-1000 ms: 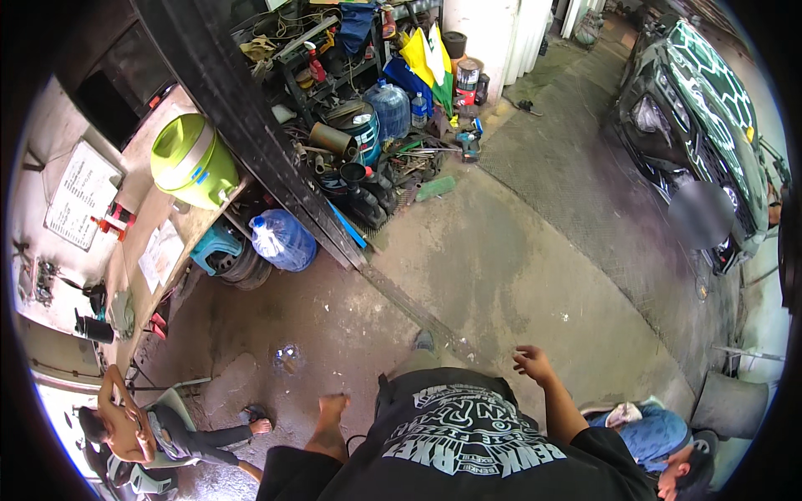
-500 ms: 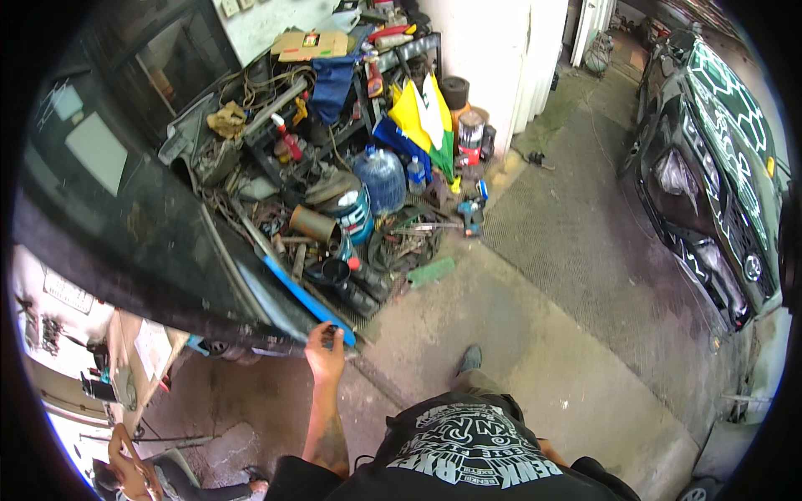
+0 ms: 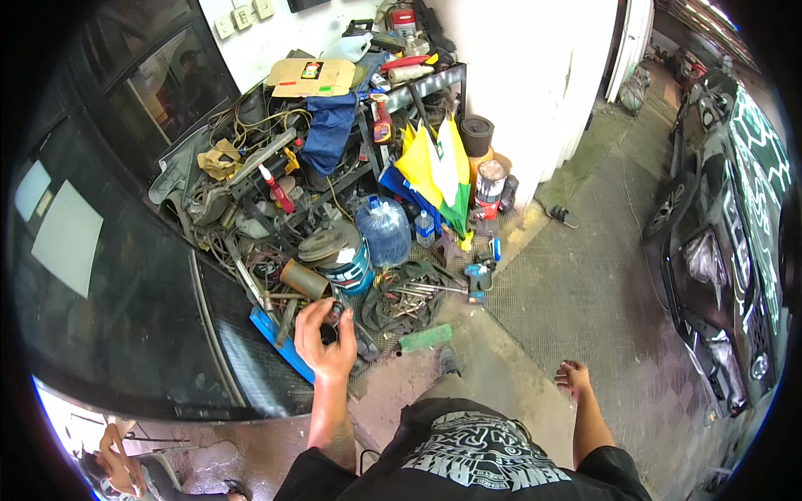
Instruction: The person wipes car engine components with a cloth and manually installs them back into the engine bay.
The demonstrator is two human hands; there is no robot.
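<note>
My left hand (image 3: 327,346) is raised in front of me, with thumb and fingers pinched on a small dark round part (image 3: 337,311); its exact kind is too small to tell. Behind that hand, on the floor, lie a blue strip (image 3: 280,344) and dark cylindrical pieces, partly covered by my fingers. My right hand (image 3: 573,377) hangs out to the right over the floor, fingers loosely bent and nothing visible in them. Nearest ahead of my feet is a green flat block (image 3: 425,337).
Ahead stands a cluttered rack with a cardboard sheet (image 3: 311,78). Beside it are a teal bucket (image 3: 349,271), a water jug (image 3: 383,232), a yellow-green umbrella (image 3: 434,163) and a cordless drill (image 3: 479,278). A dark car (image 3: 710,250) is at right, a dark glazed door (image 3: 125,326) at left.
My left hand has risen away from the door's lower edge, still pinching the small dark part. My right hand has come into view, and I have stepped forward toward the rack.
</note>
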